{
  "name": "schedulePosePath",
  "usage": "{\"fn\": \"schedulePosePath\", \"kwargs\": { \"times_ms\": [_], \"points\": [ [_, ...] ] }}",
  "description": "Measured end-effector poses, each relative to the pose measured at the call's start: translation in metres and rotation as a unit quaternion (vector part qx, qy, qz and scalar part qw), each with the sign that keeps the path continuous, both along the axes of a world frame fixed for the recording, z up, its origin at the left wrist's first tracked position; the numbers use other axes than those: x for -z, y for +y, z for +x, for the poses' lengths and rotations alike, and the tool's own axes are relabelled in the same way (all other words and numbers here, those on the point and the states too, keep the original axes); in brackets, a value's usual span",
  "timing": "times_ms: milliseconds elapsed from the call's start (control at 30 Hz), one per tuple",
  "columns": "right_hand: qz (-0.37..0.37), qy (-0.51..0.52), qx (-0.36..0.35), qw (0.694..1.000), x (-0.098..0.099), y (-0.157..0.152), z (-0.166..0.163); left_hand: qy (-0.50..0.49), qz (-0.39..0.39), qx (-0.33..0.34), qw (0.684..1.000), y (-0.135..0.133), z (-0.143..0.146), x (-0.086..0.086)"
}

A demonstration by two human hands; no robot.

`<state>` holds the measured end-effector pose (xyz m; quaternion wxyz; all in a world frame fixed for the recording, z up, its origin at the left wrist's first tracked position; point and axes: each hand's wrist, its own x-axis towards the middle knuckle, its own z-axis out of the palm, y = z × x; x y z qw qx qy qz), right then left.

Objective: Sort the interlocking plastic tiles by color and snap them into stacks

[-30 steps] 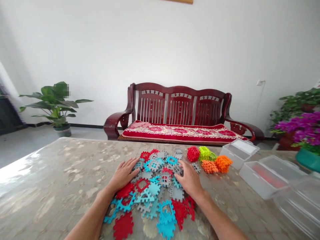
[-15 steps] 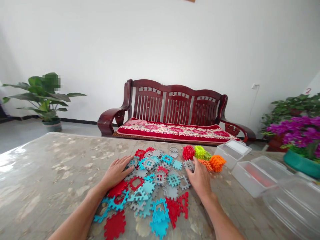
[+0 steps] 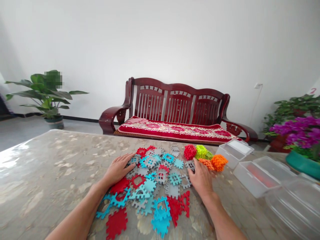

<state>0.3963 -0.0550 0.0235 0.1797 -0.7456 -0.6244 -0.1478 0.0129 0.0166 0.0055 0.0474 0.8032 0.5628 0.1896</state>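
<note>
A loose heap of flat interlocking plastic tiles with toothed edges [image 3: 150, 185] lies on the table, in red, light blue, teal and grey. Several have window or frame cut-outs. My left hand [image 3: 119, 169] rests at the heap's left edge, fingers stretched out flat and holding nothing. On the opposite side, my right hand [image 3: 202, 176] lies with its fingers apart, beside a grey window tile [image 3: 190, 165]. Nothing shows in its grasp. Just beyond it sit a red knobby ball [image 3: 190, 152], a yellow-green one [image 3: 201, 151] and an orange one [image 3: 219, 162].
Clear plastic boxes [image 3: 257, 180] stand on the right of the patterned table [image 3: 62, 166], one with something orange-red inside. A transparent lid or tray [image 3: 295, 206] lies nearer. A teal flowerpot [image 3: 302, 163] holds purple flowers. Behind the table is a wooden bench [image 3: 178, 100].
The whole view has shifted slightly, so the scene sits a little farther right. Both hands keep their places beside the tiles; nothing is picked up.
</note>
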Motion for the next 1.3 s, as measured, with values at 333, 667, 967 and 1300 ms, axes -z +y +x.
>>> {"fn": "schedulePosePath", "kwargs": {
  "times_ms": [333,667,967,1300],
  "points": [
    [-0.054,-0.005,0.017,0.998,-0.004,-0.002,-0.005,-0.004,0.012,-0.001,1.000,0.000,0.001,0.000],
    [-0.047,0.018,0.010,0.999,-0.003,0.001,-0.006,-0.003,0.003,-0.003,1.000,-0.001,0.002,-0.002],
    [-0.026,0.020,0.000,0.999,0.000,0.001,-0.005,-0.009,0.022,0.001,1.000,-0.001,0.000,0.000],
    [0.049,0.022,-0.075,0.996,-0.011,-0.004,-0.014,-0.013,0.007,0.004,1.000,0.000,0.000,0.001]
  ]
}}
